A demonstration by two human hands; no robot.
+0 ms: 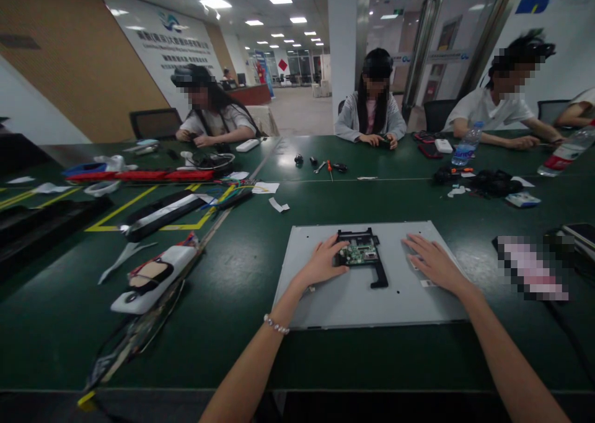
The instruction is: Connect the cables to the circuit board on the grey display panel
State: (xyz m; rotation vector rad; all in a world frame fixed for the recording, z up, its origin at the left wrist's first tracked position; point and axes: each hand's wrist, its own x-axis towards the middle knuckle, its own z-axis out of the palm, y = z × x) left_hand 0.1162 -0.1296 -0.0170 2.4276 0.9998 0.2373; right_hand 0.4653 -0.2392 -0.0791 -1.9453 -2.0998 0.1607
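A flat grey panel [320, 308] lies on the green table in front of me. Near its far middle sits a green circuit board [361, 253] in a black plastic bracket [380, 274]. My left hand [323, 263] rests at the left side of the bracket, fingers apart, with the fingertips reaching its edge. On the right part of the panel my right hand [434, 263] lies flat with fingers spread, apart from the bracket. A small pale label shows on the panel below that palm. Neither hand appears to grasp anything.
A white elongated device with wires [155, 280] lies to the left, near a black strip-shaped part [162, 215]. An orange screwdriver [330, 169] lies beyond the panel. Bottles [467, 145] stand at the far right. Several people sit across the green table [223, 348].
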